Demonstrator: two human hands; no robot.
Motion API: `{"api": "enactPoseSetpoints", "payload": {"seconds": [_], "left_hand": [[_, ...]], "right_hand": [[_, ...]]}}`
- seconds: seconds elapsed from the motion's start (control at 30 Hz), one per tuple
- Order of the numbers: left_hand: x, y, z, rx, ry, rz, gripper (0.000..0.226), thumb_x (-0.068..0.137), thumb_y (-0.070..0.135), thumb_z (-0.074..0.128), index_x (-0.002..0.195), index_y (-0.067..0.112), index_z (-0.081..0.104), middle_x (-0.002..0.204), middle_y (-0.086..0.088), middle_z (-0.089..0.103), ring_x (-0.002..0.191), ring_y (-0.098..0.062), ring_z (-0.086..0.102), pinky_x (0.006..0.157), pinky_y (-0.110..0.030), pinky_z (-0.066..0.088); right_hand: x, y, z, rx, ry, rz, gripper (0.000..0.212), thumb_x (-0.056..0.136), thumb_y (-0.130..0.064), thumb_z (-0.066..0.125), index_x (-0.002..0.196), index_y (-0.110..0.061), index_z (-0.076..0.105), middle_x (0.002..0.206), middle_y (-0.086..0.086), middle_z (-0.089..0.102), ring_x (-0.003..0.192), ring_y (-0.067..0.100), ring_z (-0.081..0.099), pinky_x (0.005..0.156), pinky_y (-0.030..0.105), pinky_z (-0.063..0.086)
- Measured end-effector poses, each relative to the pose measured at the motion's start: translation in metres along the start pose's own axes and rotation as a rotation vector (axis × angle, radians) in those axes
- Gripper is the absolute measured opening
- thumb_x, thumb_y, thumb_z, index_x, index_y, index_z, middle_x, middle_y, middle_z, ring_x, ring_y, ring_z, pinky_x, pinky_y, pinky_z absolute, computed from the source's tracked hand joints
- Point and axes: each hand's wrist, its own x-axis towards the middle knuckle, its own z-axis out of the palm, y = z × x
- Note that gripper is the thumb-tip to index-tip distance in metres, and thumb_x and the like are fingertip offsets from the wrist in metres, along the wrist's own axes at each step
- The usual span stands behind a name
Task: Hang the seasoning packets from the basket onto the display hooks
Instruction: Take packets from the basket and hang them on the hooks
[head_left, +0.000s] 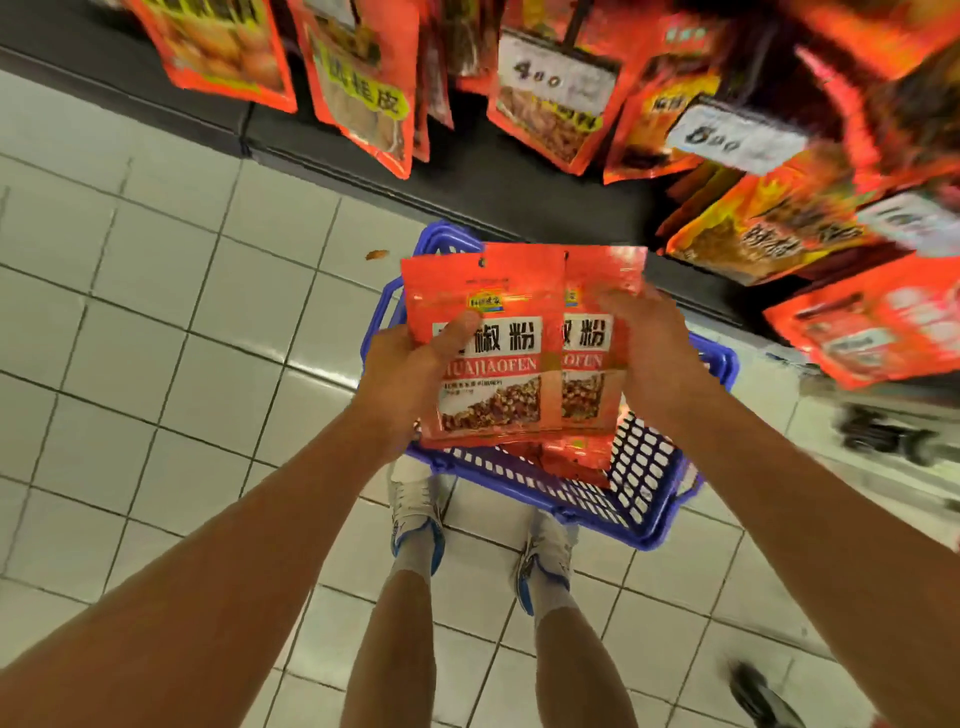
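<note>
Two packets (491, 343), fanned one behind the other, are being held above the basket (644, 499), the left hand (410, 374) pinching the front one with its thumb across the label and the right hand (649, 353) curling round the right edge of the rear one. Judging from this, the risk is that both packets go up together and the small hang hole near the front packet's top edge misses its hook; the glossy film looks slippery, so a loose pinch could drop one to the floor. Hooks themselves are hidden behind hanging stock (363, 83), so aiming may be blind. More red packets are lying in the basket's bottom. Basket is sitting on a floor (156, 312) of pale square tiles, close to the dark base of the display. Two price tags (558, 73) are hanging among the blurred stock. Person's shoes (415, 514) are standing just behind the basket's near rim.
</note>
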Motion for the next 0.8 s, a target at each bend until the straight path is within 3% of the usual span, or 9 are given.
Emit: {"api": "enactPoseSetpoints", "payload": {"seconds": [0.17,0.27,0.4,0.5,0.57,0.63,0.8], "left_hand": [[-0.082,0.095,0.008,-0.050,0.034,0.150,0.010,0.089,0.021,0.076,0.092,0.012,0.077,0.090,-0.011,0.079,0.081,-0.031,0.077,0.070,-0.042,0.064],[-0.141,0.165,0.009,-0.081,0.042,0.262,0.006,0.085,0.009,0.077,0.091,0.011,0.076,0.087,-0.012,0.079,0.076,-0.028,0.077,0.065,-0.036,0.061],[-0.224,0.254,0.015,-0.096,-0.014,0.422,0.012,0.087,0.004,0.073,0.086,0.016,0.074,0.082,-0.004,0.079,0.073,-0.021,0.076,0.066,-0.035,0.060],[-0.289,0.315,0.022,-0.115,-0.077,0.559,0.010,0.092,0.011,0.070,0.089,0.019,0.074,0.084,0.000,0.079,0.074,-0.016,0.075,0.063,-0.030,0.060],[-0.329,0.353,0.024,-0.105,-0.109,0.643,0.008,0.092,0.014,0.070,0.090,0.019,0.076,0.087,-0.003,0.079,0.076,-0.018,0.076,0.065,-0.034,0.061],[-0.365,0.388,0.024,-0.112,-0.131,0.714,0.010,0.090,0.014,0.072,0.087,0.021,0.078,0.086,-0.005,0.079,0.074,-0.020,0.076,0.063,-0.036,0.061],[-0.440,0.474,0.030,-0.114,-0.173,0.889,0.027,0.091,0.007,0.069,0.077,0.027,0.081,0.081,-0.002,0.079,0.070,-0.018,0.076,0.063,-0.038,0.062]], "right_hand": [[-0.091,-0.107,0.006,-0.022,0.020,-0.238,0.023,0.095,-0.029,0.067,0.078,-0.023,0.080,0.080,0.002,0.078,0.069,0.020,0.075,0.062,0.036,0.060],[-0.156,-0.180,0.011,-0.048,0.037,-0.340,0.022,0.086,-0.035,0.071,0.086,-0.013,0.071,0.087,0.020,0.067,0.081,0.032,0.063,0.072,0.054,0.055],[-0.246,-0.266,0.020,0.036,0.031,-0.440,0.011,0.087,-0.021,0.070,0.080,-0.014,0.073,0.083,0.011,0.074,0.078,0.030,0.068,0.074,0.054,0.058],[-0.314,-0.328,0.027,0.056,0.019,-0.591,0.015,0.083,-0.020,0.068,0.071,-0.021,0.077,0.074,-0.003,0.075,0.066,0.015,0.070,0.069,0.036,0.059],[-0.356,-0.365,0.030,0.034,0.030,-0.691,0.025,0.091,-0.021,0.067,0.068,-0.023,0.076,0.072,-0.004,0.074,0.067,0.016,0.069,0.073,0.038,0.058],[-0.392,-0.400,0.032,0.010,0.051,-0.780,0.033,0.098,-0.022,0.064,0.068,-0.027,0.076,0.071,-0.006,0.073,0.066,0.014,0.069,0.066,0.036,0.059],[-0.468,-0.488,0.038,0.029,0.112,-1.001,0.012,0.086,-0.034,0.068,0.079,-0.031,0.078,0.082,-0.004,0.078,0.078,0.018,0.073,0.076,0.042,0.061]]}}
